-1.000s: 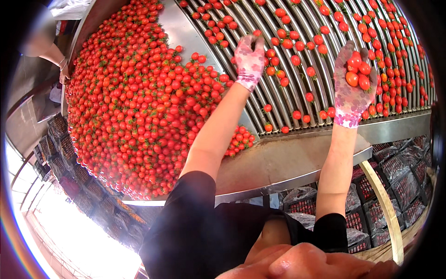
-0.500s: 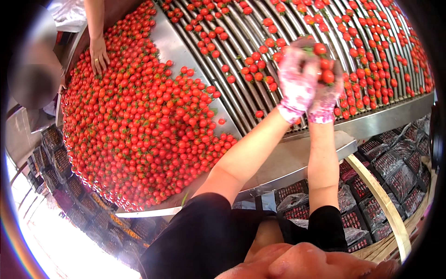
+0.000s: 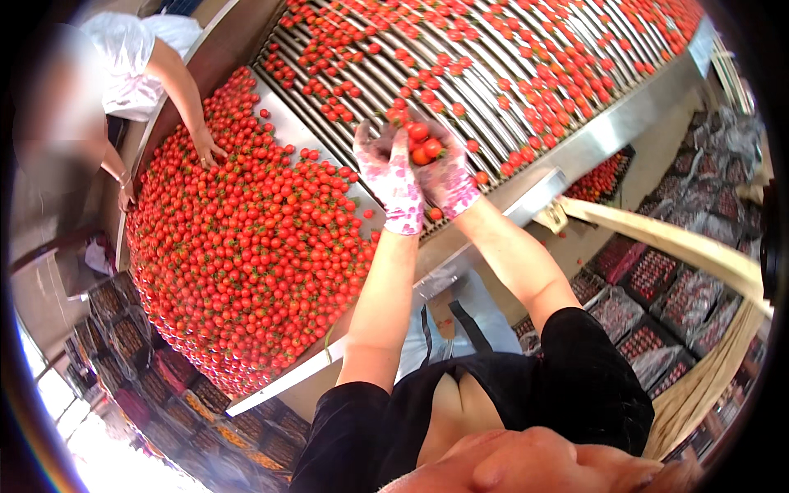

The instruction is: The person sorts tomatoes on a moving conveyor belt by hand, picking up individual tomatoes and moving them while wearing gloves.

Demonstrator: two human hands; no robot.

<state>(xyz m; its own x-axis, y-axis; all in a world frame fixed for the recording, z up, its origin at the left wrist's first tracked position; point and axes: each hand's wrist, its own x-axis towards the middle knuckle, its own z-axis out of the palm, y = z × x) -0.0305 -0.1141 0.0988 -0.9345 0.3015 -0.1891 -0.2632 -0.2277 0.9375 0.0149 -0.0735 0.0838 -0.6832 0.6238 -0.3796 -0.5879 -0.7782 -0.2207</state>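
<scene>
Over the near left part of the metal roller bed (image 3: 320, 123), my two gloved hands are cupped side by side. The gloves are white with pink blotches, and their fingers are darkly soiled. Several red cherry tomatoes (image 3: 422, 141) lie between the hands, mostly in my right hand (image 3: 450, 174), whose fingers curl round them. My left hand (image 3: 389, 174) presses against their left side, its thumb beside the fruit and its fingers partly bent. Loose cherry tomatoes (image 3: 526, 154) rest on the rollers around both hands. Shadow hides part of the palms.
A large heap of cherry tomatoes (image 3: 246, 238) fills the metal table at left. A co-worker's hand (image 3: 207, 148) touches its far edge, another at the rim. Stacked crates (image 3: 148, 353) stand at lower left, more covered crates (image 3: 633, 320) at right. A wooden bar (image 3: 666, 238) crosses there.
The view has turned, and my hands now appear further left in it, closer to the heap. The cherry tomatoes stay in my cupped hands. The co-worker's arms show more fully.
</scene>
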